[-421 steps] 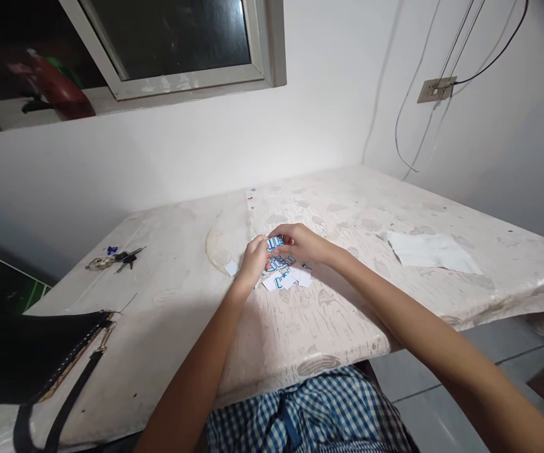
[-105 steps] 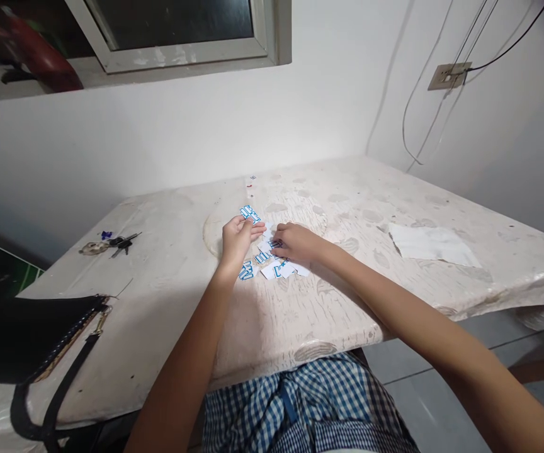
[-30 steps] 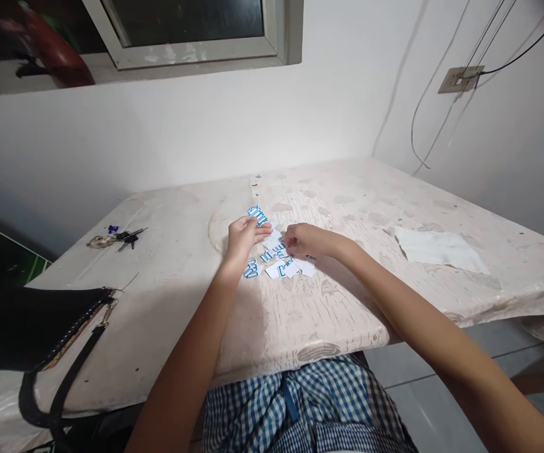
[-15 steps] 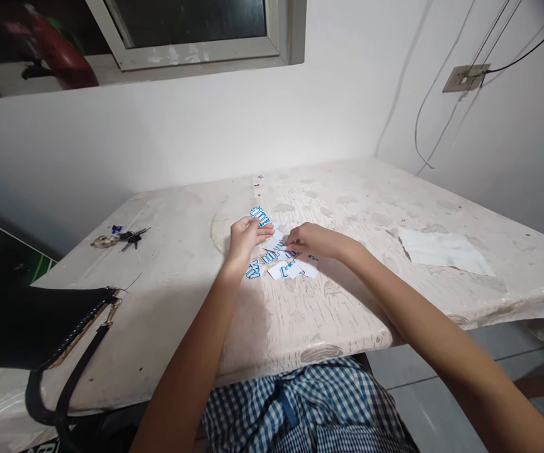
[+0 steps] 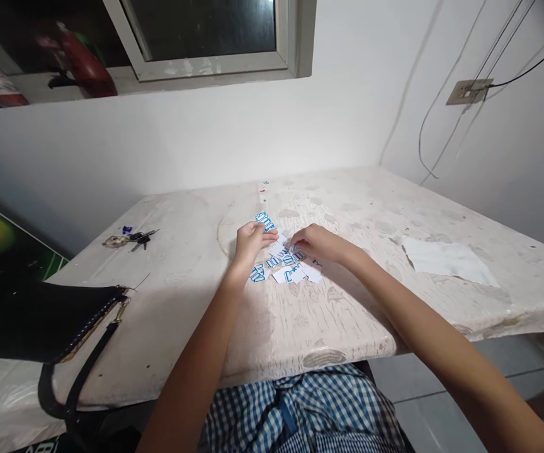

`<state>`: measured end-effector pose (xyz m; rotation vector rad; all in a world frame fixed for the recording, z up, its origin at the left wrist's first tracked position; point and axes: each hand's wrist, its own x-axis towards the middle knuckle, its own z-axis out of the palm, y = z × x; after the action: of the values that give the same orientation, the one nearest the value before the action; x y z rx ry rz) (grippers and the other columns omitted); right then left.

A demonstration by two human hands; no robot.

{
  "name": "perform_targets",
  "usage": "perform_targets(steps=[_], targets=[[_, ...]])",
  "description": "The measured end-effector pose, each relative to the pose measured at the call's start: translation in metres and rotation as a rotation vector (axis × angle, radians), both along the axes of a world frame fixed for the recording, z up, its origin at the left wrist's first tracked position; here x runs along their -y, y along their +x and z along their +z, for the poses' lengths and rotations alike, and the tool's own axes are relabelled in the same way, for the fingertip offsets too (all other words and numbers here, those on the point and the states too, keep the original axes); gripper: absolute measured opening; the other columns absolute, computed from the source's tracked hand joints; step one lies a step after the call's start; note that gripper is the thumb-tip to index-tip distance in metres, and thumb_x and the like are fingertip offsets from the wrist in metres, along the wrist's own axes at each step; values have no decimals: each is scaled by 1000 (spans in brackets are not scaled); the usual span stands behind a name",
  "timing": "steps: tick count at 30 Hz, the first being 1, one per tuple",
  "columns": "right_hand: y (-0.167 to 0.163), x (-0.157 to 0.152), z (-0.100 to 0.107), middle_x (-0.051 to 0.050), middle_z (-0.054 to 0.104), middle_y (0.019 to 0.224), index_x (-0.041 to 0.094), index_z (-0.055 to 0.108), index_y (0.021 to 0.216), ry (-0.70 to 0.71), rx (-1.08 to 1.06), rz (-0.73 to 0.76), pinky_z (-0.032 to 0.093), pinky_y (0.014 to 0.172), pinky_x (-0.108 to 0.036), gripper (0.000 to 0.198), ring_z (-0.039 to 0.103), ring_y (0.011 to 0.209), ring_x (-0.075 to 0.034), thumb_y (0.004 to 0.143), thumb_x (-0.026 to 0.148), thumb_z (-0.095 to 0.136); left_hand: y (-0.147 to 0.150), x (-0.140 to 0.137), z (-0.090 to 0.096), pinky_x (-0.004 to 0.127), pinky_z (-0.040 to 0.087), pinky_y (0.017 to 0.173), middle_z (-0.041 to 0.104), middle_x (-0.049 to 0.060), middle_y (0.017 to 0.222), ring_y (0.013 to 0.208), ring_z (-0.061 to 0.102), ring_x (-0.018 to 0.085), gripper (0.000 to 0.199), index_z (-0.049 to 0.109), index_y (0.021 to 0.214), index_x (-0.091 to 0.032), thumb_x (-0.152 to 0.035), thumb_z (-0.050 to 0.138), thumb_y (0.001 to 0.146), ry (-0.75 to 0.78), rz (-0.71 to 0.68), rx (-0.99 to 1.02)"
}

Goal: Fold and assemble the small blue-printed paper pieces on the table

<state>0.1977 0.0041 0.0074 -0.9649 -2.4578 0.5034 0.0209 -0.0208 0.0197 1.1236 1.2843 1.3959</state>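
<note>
Left hand (image 5: 252, 242) pinches blue-marked paper slips (image 5: 266, 221), thumb on top. Right hand (image 5: 319, 243), fingertips bunched over loose slip pile (image 5: 296, 273) (can't tell if gripping one).

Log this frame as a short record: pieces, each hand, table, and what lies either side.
Pieces: flat white paper pieces with blue print, loosely overlapping
Left hand: holding at least one blue-printed piece
Right hand: among the pieces; grip unclear
Table: pale patterned cover
To the left: black bag with strap, metal keys
To the right: white ragged-edged sheet
</note>
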Motion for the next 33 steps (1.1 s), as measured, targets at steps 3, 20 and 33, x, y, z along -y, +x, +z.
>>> perform_targets(steps=[3,20,33], targets=[[-5,2,5,-2,63,65,14,63,83,-125,-333,-113,44,62,-28,16,57,58,-14,75,14,50,2,-2,-4,25,52,60,66,5,63,55,65,13,11,49,73,-14,-17,46,83,0,-19,-36],[-31,11,2,7,51,42,15,50,81,-620,-886,-244,30,29,-17,14,38,31,-7,70,13,59,14,-2,-15,24,52,56,62,-1,53,52,66,16,17,51,79,-15,-30,58,75,55,-214,-92],[-8,-1,6,-2,59,71,16,60,83,-157,-235,-272,38,59,-23,13,53,63,-13,71,17,58,4,-7,-11,25,53,59,67,4,60,56,67,15,8,49,82,-14,-20,53,80,59,-58,-12]])
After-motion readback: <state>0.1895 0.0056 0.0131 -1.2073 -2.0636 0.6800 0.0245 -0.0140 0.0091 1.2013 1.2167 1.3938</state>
